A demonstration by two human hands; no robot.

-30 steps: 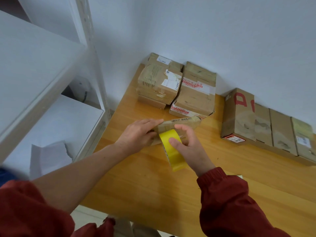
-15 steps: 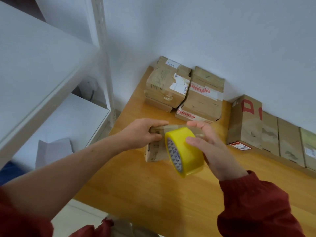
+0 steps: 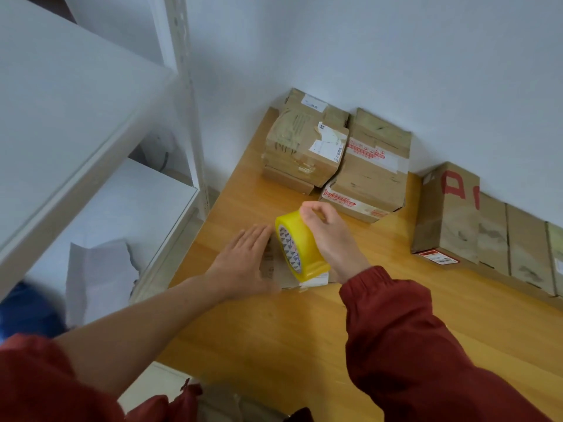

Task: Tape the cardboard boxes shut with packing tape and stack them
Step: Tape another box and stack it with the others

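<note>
A small flat cardboard box (image 3: 274, 269) lies on the wooden table (image 3: 304, 336), mostly hidden under my hands. My left hand (image 3: 243, 263) presses flat on its left part with straight fingers. My right hand (image 3: 332, 239) grips a yellow roll of packing tape (image 3: 300, 249), held on edge over the right part of the box. A white label shows at the box's near edge under the roll.
Two stacks of taped cardboard boxes (image 3: 307, 144) (image 3: 371, 166) stand in the far corner against the wall. A row of boxes (image 3: 447, 214) leans along the wall at right. White metal shelving (image 3: 91, 123) stands left of the table, with crumpled paper (image 3: 97, 275) on its lower shelf.
The small box went from held up in both hands down onto the table. My left hand flattened on it, and the tape roll moved over its top.
</note>
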